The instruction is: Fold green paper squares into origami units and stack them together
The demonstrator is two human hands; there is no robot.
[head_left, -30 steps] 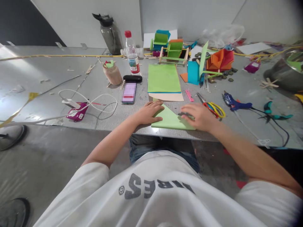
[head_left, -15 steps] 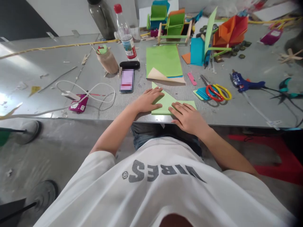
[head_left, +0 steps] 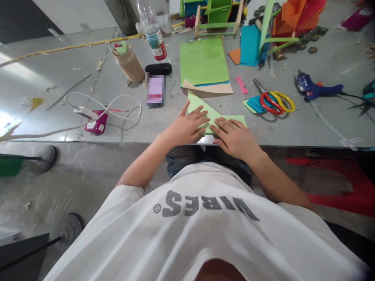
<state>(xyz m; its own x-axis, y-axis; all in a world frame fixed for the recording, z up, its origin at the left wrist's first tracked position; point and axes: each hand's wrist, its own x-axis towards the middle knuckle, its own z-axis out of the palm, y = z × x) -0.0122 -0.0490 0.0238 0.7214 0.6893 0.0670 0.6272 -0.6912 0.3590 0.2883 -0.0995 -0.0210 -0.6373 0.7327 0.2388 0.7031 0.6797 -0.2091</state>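
Observation:
A light green sheet of paper [head_left: 202, 104], folded with a slanting edge, lies flat at the table's front edge. My left hand [head_left: 189, 124] rests on its left part, fingers spread. On the right part lies my right hand [head_left: 234, 136], its fingers stretched out flat over the paper. Just beyond is a stack of coloured paper [head_left: 203, 60], bright green on top, with a cream sheet curling up at its near edge. Right of my hands, red and yellow-handled scissors [head_left: 277, 102] lie on small blue and green paper pieces [head_left: 258, 104].
A phone [head_left: 156, 89], a black case [head_left: 158, 69], a bottle [head_left: 155, 39] and a jar of scraps [head_left: 128, 64] stand or lie to the left. Rightward are a pink cutter [head_left: 241, 84], a blue glue gun [head_left: 316, 86] and folded paper models [head_left: 295, 23]. A white cable [head_left: 123, 95] loops at left.
My left hand has spread its fingers wider and shifted slightly right over the paper. My right hand stays flat on it. The camera view has tilted down a little.

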